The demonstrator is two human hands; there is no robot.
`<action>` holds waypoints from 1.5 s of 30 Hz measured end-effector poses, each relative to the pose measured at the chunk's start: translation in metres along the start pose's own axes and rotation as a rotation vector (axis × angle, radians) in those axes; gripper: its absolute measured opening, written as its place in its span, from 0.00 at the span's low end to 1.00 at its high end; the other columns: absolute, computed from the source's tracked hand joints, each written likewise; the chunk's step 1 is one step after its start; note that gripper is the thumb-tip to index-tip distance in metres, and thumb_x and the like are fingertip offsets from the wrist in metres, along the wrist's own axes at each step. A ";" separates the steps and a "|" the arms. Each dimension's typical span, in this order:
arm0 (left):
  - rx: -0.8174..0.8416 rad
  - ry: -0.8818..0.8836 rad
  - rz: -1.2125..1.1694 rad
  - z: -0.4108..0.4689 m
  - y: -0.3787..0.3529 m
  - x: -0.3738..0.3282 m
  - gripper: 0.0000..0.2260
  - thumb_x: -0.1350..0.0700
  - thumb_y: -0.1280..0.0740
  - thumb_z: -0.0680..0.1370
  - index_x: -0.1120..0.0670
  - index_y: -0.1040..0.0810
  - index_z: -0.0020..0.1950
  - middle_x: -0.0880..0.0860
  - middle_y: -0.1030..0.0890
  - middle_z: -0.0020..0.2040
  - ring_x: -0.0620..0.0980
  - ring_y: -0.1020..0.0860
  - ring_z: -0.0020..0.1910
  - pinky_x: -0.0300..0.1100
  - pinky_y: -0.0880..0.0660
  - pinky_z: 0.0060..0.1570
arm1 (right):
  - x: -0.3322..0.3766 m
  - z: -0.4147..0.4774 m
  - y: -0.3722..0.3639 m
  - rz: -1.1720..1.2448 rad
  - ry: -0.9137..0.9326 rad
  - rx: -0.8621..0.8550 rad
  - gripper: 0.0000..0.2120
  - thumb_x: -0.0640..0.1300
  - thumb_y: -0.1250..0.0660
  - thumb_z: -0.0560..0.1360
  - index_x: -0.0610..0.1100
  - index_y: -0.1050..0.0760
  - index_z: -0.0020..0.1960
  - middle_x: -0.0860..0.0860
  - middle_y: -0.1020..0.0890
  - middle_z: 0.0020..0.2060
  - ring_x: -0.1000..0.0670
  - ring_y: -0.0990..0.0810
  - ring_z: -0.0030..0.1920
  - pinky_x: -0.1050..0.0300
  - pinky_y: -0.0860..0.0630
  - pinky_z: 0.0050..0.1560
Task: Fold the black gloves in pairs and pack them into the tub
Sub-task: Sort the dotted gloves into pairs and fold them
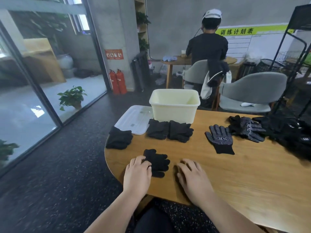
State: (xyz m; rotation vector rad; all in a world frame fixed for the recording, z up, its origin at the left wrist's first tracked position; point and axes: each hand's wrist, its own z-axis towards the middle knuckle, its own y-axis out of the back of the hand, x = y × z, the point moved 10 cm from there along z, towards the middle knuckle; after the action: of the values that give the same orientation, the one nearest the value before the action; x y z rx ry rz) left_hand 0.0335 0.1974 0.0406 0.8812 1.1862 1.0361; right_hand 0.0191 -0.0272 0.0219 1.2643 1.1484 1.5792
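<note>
Apparently folding was finishing: the left hand (138, 169) pressed the folded gloves (159, 163) at 6 o'clock, and the right hand (190, 172) lay flat, empty. Next move probably needed lifting them into the tub (175, 113) at 12 o'clock.

Both palms faced down. The left grip (138, 172) had loosely bent fingers; the right grip (191, 175) lay flat, fingers spread.
</note>
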 end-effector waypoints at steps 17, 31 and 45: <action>0.171 0.016 0.216 0.025 -0.023 0.011 0.31 0.38 0.56 0.87 0.51 0.50 0.87 0.49 0.49 0.87 0.52 0.50 0.85 0.54 0.52 0.84 | 0.002 0.011 -0.012 -0.021 -0.029 0.044 0.29 0.68 0.60 0.84 0.61 0.42 0.81 0.59 0.45 0.82 0.51 0.50 0.82 0.51 0.46 0.81; 0.244 0.008 0.238 0.044 -0.030 0.018 0.35 0.33 0.57 0.85 0.51 0.60 0.87 0.51 0.59 0.87 0.52 0.61 0.86 0.54 0.57 0.84 | -0.004 0.011 -0.011 0.123 -0.032 0.010 0.27 0.67 0.54 0.84 0.60 0.38 0.80 0.61 0.42 0.81 0.53 0.48 0.82 0.51 0.45 0.81; 0.293 -0.305 0.165 0.013 -0.055 -0.119 0.33 0.35 0.55 0.87 0.49 0.57 0.87 0.47 0.62 0.87 0.48 0.64 0.85 0.52 0.58 0.84 | -0.106 -0.027 0.022 0.221 -0.255 -0.155 0.22 0.58 0.45 0.86 0.52 0.30 0.76 0.54 0.33 0.77 0.49 0.40 0.77 0.51 0.38 0.78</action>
State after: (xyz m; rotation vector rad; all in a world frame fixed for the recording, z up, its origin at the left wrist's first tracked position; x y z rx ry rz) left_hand 0.0475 0.0673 0.0263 1.3355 1.0316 0.8307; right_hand 0.0112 -0.1381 0.0129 1.4776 0.7339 1.5757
